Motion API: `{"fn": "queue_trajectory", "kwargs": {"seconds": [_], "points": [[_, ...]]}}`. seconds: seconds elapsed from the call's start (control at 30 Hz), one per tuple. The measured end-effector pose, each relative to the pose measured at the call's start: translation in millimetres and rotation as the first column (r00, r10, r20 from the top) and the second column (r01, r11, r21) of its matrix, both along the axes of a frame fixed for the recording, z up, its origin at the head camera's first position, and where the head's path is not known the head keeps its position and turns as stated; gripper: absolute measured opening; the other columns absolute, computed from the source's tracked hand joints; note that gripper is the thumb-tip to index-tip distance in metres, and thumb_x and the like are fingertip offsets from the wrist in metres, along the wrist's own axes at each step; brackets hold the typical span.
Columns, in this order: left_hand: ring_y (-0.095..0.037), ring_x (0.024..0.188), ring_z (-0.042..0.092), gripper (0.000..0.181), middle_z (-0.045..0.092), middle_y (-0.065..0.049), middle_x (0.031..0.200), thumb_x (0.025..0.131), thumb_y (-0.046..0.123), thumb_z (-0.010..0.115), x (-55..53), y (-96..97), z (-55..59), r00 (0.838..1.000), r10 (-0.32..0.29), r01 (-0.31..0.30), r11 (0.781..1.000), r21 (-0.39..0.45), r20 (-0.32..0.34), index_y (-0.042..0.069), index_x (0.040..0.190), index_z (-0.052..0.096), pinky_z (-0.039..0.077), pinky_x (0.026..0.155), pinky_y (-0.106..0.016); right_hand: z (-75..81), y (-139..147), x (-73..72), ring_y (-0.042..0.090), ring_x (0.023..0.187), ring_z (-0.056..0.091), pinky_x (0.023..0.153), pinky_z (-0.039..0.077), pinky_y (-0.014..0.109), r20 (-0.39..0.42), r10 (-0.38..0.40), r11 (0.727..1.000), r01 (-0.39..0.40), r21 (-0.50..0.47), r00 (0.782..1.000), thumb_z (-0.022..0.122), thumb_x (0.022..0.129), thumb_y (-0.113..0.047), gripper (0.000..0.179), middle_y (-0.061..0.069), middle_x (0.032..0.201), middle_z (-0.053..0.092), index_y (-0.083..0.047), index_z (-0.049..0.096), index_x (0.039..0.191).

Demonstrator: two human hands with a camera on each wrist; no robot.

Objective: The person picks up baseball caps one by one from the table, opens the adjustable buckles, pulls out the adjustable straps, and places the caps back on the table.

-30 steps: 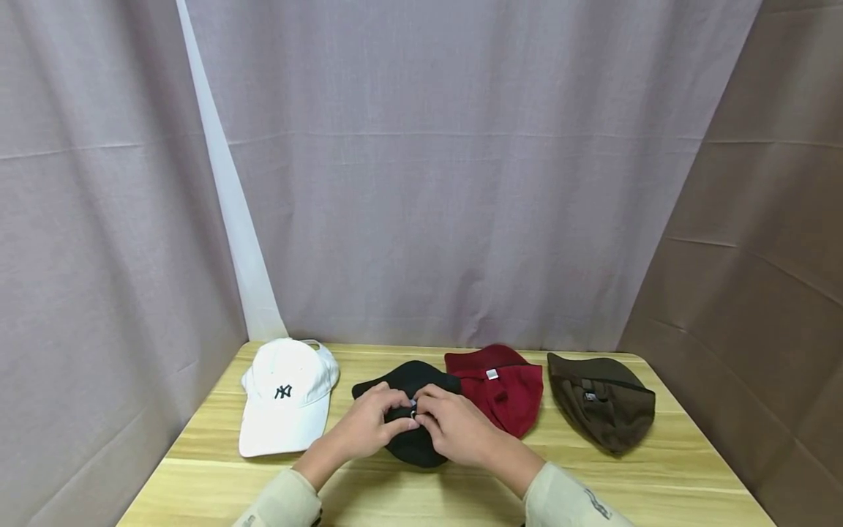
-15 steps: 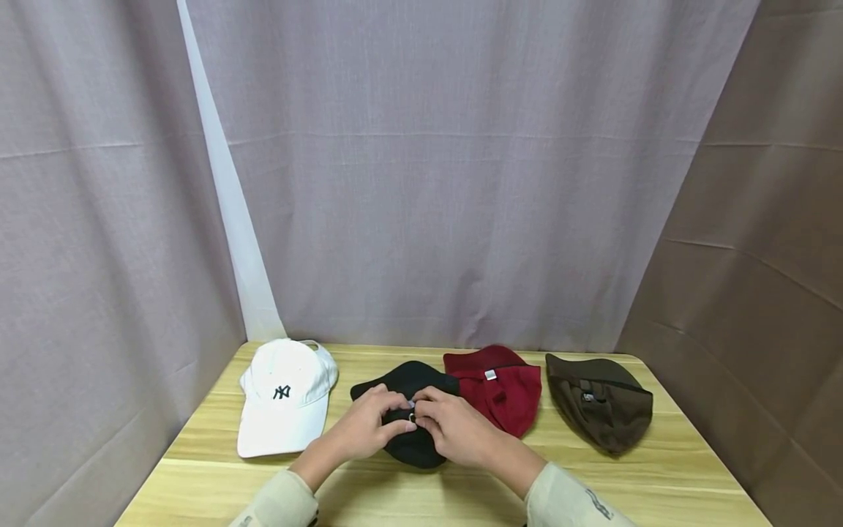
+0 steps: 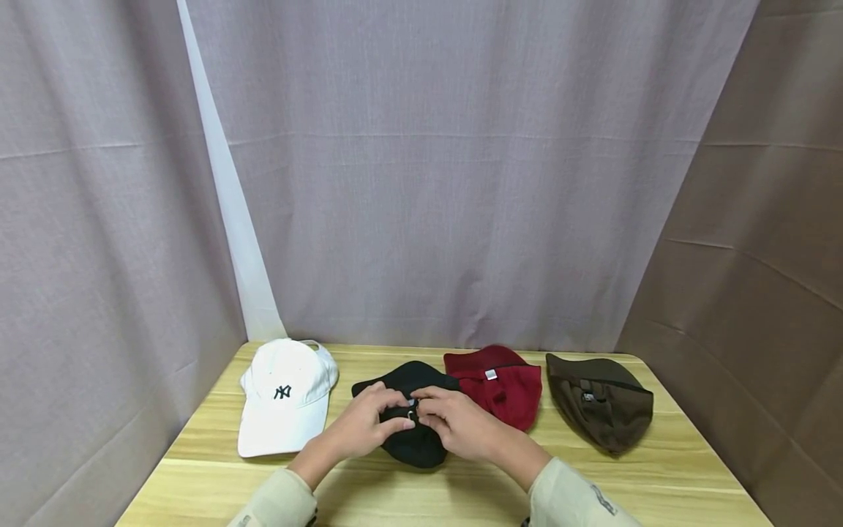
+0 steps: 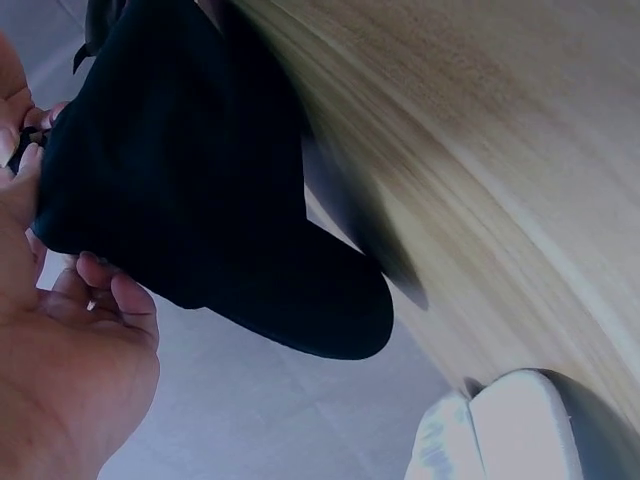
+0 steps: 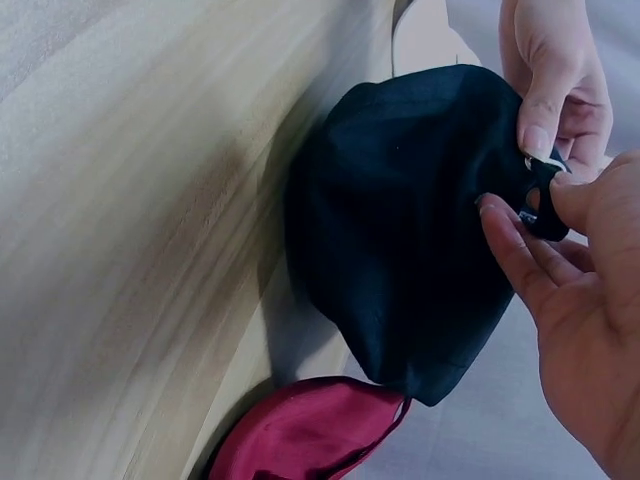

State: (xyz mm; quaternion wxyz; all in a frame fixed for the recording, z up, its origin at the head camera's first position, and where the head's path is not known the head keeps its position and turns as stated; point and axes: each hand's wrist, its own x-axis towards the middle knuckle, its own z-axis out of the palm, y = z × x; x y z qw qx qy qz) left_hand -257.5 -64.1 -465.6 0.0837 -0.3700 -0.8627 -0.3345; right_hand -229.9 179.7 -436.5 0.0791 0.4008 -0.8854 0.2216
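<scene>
A black baseball cap lies in the middle of the table, its back strap and small metal buckle facing up between my hands. My left hand grips the cap's left side, thumb at the buckle. In the right wrist view, the black strap makes a small loop at the cap's back edge, and my right hand pinches it between thumb and fingers. The cap's bill sticks out past its crown in the left wrist view.
On the left sits a white baseball cap with a dark logo, bill toward me. A red cap lies close to the black cap's right side, overlapped by it in the head view. Farther right is a dark brown cap. Curtains hang behind.
My right hand has shifted slightly to the right, away from the left fingertips, showing more of the buckle. The left hand and the caps stay nearly as they were.
</scene>
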Motion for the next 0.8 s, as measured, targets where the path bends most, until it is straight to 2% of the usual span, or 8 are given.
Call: {"fn": "queue_trajectory", "kwargs": {"seconds": [0.2,0.47,0.57,0.7,0.8], "points": [[-0.001,0.081,0.044,0.022,0.071,0.009,0.094,0.098,0.039,0.077,1.9,1.0,1.6,1.000,0.003,-0.003,1.000,0.007,-0.010,0.021,0.109,0.079,0.042,0.072,-0.019,-3.0,0.8,0.5,0.023,0.127,0.070,0.101,0.060,0.038,-0.012,-0.002,1.000,0.002,-0.015,1.000,0.060,0.108,-0.011,0.014,0.009,0.140,0.069,-0.011,0.071,0.099],[-0.001,0.084,0.048,0.024,0.075,0.009,0.095,0.097,0.037,0.079,2.3,3.1,2.3,0.999,0.009,-0.010,1.000,-0.013,-0.053,0.016,0.108,0.081,0.046,0.076,-0.019,-7.5,-4.5,5.8,0.015,0.120,0.070,0.098,0.060,0.036,0.024,-0.088,0.996,0.088,-0.020,0.996,0.060,0.109,-0.018,0.013,0.004,0.139,0.068,-0.015,0.072,0.106],[-0.003,0.086,0.050,0.027,0.077,0.007,0.098,0.098,0.038,0.078,2.6,5.6,2.8,0.998,0.016,-0.017,1.000,-0.017,-0.056,0.014,0.111,0.082,0.048,0.078,-0.022,-7.9,-7.3,6.4,0.014,0.117,0.071,0.097,0.061,0.036,-0.030,-0.112,0.994,0.111,-0.006,0.993,0.061,0.108,-0.019,0.014,0.004,0.137,0.070,-0.017,0.075,0.109],[-0.005,0.090,0.055,0.029,0.079,0.004,0.104,0.099,0.039,0.077,3.1,8.4,2.5,0.998,0.024,-0.026,0.999,-0.026,-0.049,0.013,0.111,0.082,0.052,0.083,-0.026,-9.0,-10.7,7.2,0.014,0.112,0.074,0.093,0.062,0.037,-0.128,-0.132,0.991,0.134,0.006,0.983,0.065,0.105,-0.018,0.011,0.004,0.130,0.074,-0.016,0.076,0.106],[-0.006,0.092,0.057,0.028,0.079,0.004,0.106,0.099,0.039,0.077,3.2,9.3,2.5,0.998,0.030,-0.032,0.999,-0.029,-0.049,0.014,0.111,0.082,0.052,0.084,-0.026,-8.9,-12.3,7.8,0.014,0.108,0.075,0.090,0.063,0.036,-0.171,-0.134,0.991,0.137,0.006,0.976,0.067,0.103,-0.016,0.009,0.005,0.127,0.075,-0.015,0.076,0.104]]}}
